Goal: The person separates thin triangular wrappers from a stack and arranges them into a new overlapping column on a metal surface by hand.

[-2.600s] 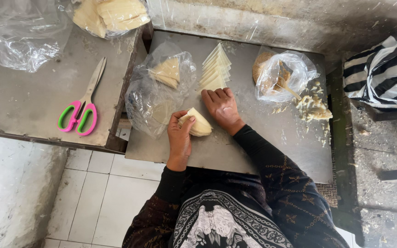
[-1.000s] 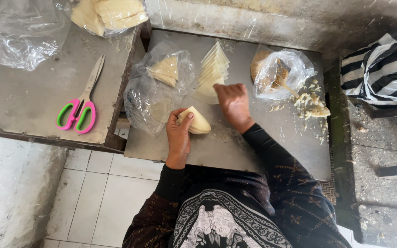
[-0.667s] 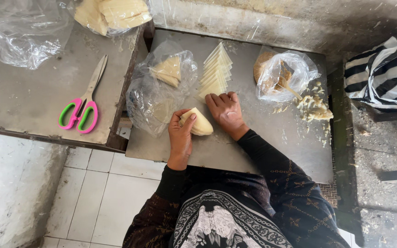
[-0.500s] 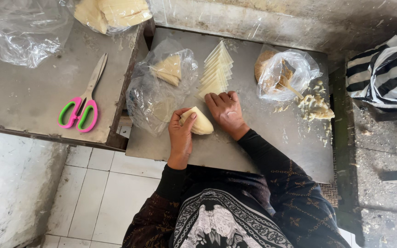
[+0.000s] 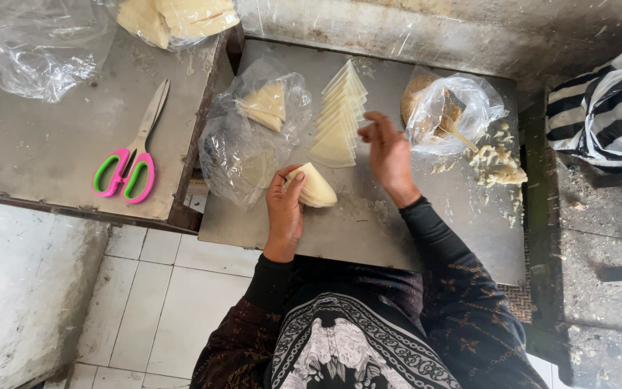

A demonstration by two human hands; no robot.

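Note:
My left hand [image 5: 283,207] presses on a folded, pale triangular dough wrapper [image 5: 316,188] lying on the metal tray [image 5: 368,230]. My right hand [image 5: 388,153] is lifted above the tray, fingers loosely curled and empty, between a fanned row of triangular wrappers [image 5: 338,119] and a clear bag of filling [image 5: 446,109]. A spoon handle [image 5: 459,133] sticks out of that bag.
A clear bag with more wrappers [image 5: 255,122] lies left of the fanned row. Crumbs of filling [image 5: 497,157] sit at the tray's right. Pink and green scissors [image 5: 132,153] rest on the left metal table [image 5: 44,158]. A striped cloth [image 5: 606,108] lies far right.
My right hand has lifted off the folded wrapper and moved up and right, toward the filling bag. The left hand stays on the wrapper.

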